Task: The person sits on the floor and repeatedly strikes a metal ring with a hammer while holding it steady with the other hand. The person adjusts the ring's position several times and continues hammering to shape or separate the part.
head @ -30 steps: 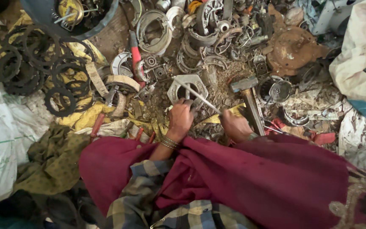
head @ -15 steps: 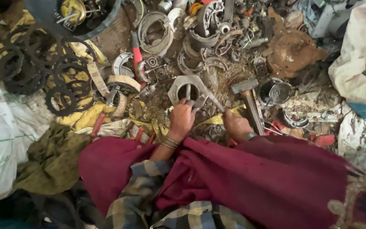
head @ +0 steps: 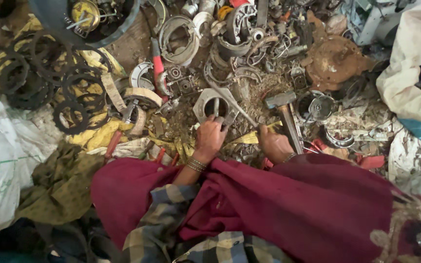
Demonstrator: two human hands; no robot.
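My left hand (head: 210, 139) grips the near edge of a grey metal housing (head: 201, 103) with a round opening, which lies on the littered ground. My right hand (head: 274, 145) is closed around the near end of a thin metal rod (head: 239, 111); the rod slants up-left to the housing's opening. A hammer (head: 284, 111) with a wooden handle lies just right of that hand, head pointing away from me. Bangles sit on my left wrist. A maroon cloth (head: 278, 204) covers my lap and hides both forearms.
Scrap metal parts, brake shoes (head: 176, 34) and rings cover the ground ahead. Black toothed rings (head: 40, 83) are piled at the left, below a dark tub (head: 115, 27). A red-handled tool (head: 158, 68), a rusty round plate (head: 337, 58) and white sacks (head: 1, 160) also lie around.
Both hands stay on the housing and the rod, with only slight shifts. The view has moved a little.
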